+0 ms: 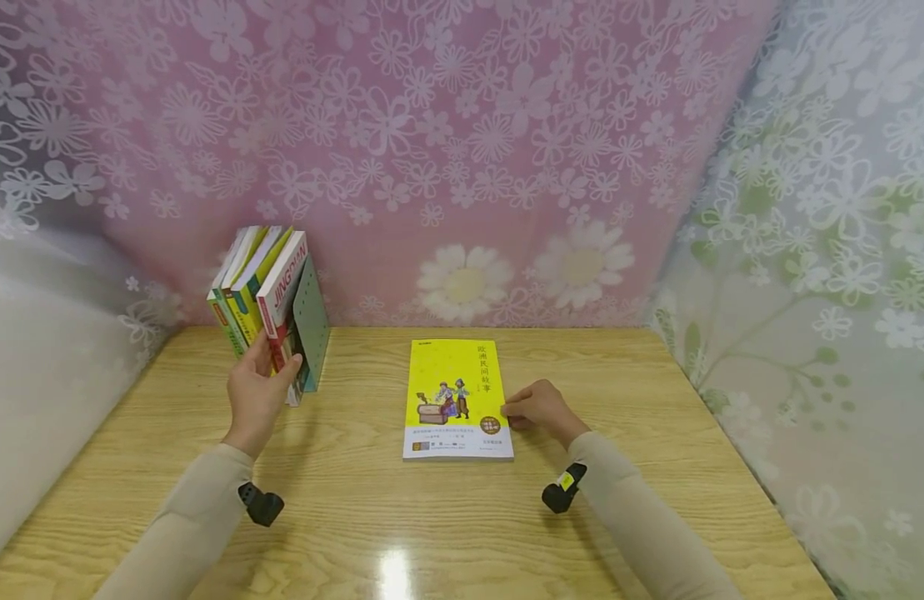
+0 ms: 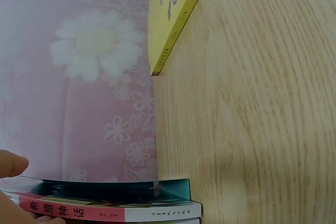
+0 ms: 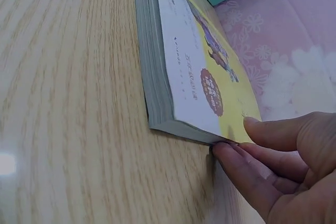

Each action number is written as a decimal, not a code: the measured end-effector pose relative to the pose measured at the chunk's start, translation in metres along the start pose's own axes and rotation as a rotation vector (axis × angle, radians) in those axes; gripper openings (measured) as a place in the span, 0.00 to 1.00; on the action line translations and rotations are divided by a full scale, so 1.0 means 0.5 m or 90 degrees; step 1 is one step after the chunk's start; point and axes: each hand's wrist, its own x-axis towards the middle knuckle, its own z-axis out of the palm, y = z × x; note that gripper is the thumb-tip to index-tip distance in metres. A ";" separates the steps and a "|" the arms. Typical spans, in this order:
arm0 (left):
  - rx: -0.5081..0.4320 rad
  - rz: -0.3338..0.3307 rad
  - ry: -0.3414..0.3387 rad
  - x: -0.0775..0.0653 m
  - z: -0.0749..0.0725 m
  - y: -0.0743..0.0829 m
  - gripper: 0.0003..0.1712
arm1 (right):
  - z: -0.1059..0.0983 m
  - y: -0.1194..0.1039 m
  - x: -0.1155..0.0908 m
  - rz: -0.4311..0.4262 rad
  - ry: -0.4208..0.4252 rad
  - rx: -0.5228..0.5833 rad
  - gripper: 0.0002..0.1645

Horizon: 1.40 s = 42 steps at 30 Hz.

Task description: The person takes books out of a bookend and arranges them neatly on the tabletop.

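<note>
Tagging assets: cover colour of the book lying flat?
The book's front cover is mostly yellow, with a white bottom band; head view shows it best.

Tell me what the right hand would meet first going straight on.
Probably the yellow book: the right hand touches its edge and points across it, though exact depth there is unclear.

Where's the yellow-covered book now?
In the head view, the yellow book lies centrally on the table, right of the standing books, the right hand at its right edge.
</note>
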 end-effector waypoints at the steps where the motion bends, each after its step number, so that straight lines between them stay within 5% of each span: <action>1: 0.002 0.006 0.006 0.001 0.000 -0.002 0.39 | 0.000 0.000 0.001 0.004 0.001 0.001 0.14; 14: 0.022 0.008 0.098 0.012 0.009 -0.019 0.32 | -0.007 0.015 -0.005 -0.011 0.006 0.084 0.20; 34: 0.117 0.026 0.146 0.027 0.023 -0.035 0.25 | -0.031 -0.003 -0.055 -0.059 0.023 0.119 0.26; 42: 0.114 -0.001 0.158 0.033 0.029 -0.050 0.26 | -0.029 -0.007 -0.075 -0.064 0.024 0.121 0.27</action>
